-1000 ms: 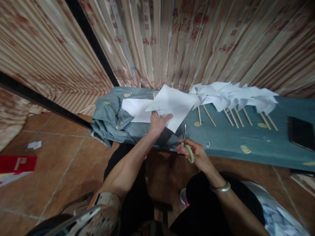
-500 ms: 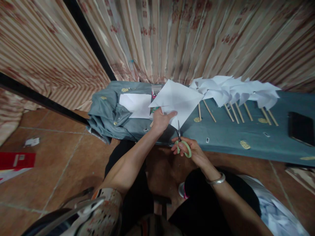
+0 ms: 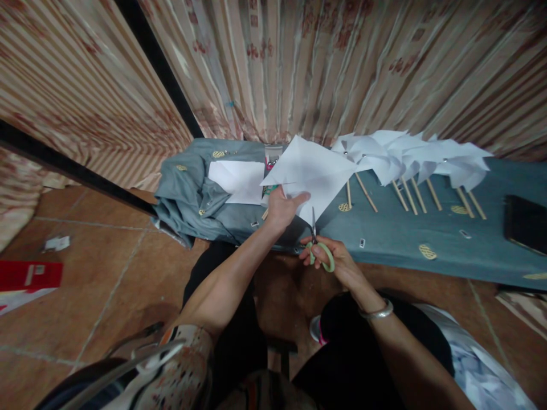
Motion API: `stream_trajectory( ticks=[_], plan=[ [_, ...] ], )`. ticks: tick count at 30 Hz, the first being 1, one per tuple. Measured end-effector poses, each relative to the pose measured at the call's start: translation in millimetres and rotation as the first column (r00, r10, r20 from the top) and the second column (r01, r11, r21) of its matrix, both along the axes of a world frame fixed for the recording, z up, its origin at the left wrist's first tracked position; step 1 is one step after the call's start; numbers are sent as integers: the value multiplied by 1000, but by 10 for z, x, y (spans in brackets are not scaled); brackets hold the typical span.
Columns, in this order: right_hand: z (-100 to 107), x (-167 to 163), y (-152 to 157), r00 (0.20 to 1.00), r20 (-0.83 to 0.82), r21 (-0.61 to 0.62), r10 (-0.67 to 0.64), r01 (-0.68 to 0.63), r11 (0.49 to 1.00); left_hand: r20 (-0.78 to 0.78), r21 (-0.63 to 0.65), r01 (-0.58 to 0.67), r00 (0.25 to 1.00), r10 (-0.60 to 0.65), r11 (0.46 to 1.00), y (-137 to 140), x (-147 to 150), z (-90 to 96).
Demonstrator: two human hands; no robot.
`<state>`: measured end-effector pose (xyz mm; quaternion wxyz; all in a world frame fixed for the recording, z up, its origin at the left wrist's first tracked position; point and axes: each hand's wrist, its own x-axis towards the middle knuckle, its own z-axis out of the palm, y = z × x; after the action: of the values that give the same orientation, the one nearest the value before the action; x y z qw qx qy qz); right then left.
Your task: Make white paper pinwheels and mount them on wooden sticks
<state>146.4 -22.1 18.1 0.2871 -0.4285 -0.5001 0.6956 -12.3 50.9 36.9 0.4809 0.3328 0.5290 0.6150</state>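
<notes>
A square sheet of white paper (image 3: 314, 168) is pinched in my left hand (image 3: 282, 210), thumb on top, and turned so one corner points down toward me. A short slit shows near its left side. My right hand (image 3: 335, 257) has its fingers through the light green handles of a pair of scissors (image 3: 319, 247). The scissor blades reach up to the paper's near corner, with one blade over the sheet. To the right, several white paper pinwheels (image 3: 387, 151) on wooden sticks lie overlapping.
A grey-green cloth (image 3: 299, 233) with yellow patterns covers the long low surface. More white paper (image 3: 239, 179) lies on its left, beside a small container (image 3: 272, 156) partly hidden by the sheet. A dark phone-like object (image 3: 526, 222) is at the right. Behind hangs a striped curtain (image 3: 290, 68).
The scissors stay at the paper's near corner, with the blades shifted very slightly. The whole view has moved a little; both hands keep their holds.
</notes>
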Motion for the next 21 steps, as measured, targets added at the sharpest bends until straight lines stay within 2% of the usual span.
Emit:
stream_trajectory(
  ticks=[21],
  plan=[
    [-15,-11,-3,1000,-10,30,0,0,1000,14,29,-7,1000,7,1000,3,-15,-10]
  ],
)
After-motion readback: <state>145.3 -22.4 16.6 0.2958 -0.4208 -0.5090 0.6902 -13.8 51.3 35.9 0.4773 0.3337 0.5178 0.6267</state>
